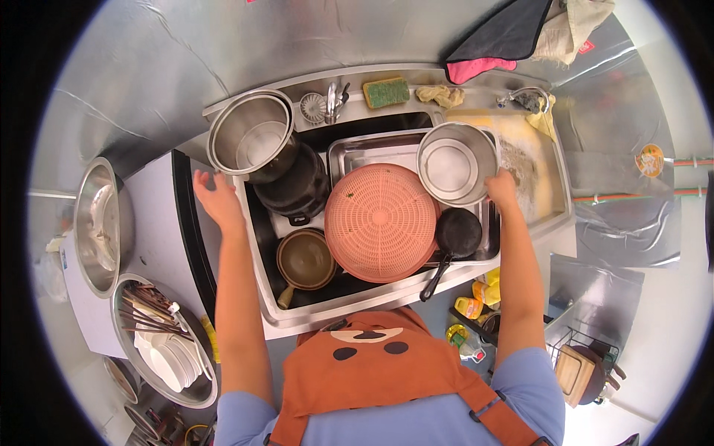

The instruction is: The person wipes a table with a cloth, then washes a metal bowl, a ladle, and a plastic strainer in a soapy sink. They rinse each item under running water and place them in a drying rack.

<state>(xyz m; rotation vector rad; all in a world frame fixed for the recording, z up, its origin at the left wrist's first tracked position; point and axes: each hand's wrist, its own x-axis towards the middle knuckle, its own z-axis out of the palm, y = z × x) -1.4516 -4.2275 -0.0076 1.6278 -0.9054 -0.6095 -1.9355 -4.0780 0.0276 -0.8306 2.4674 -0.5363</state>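
Note:
At the right of the sink's main basin, my right hand [502,188] grips the rim of a steel pot [454,167]. My left hand [215,192] is beside stacked steel pots [251,134] at the upper left; its fingers are apart and seem to hold nothing. Under those pots lies dark cookware [295,187]. A round pink plastic colander [380,223] rests over a rectangular steel tray [368,148]. Left of it is a brown pan with a short handle [305,259]; right of it, a small black frying pan [458,231] lies below the steel pot.
A faucet [331,103], a green-yellow sponge [386,92] and a yellowish cloth [440,96] line the back ledge. The right basin [524,167] holds yellowish, foamy water. To the left stand a large steel bowl [100,228] and a steel basin [209,393] with dishes and chopsticks.

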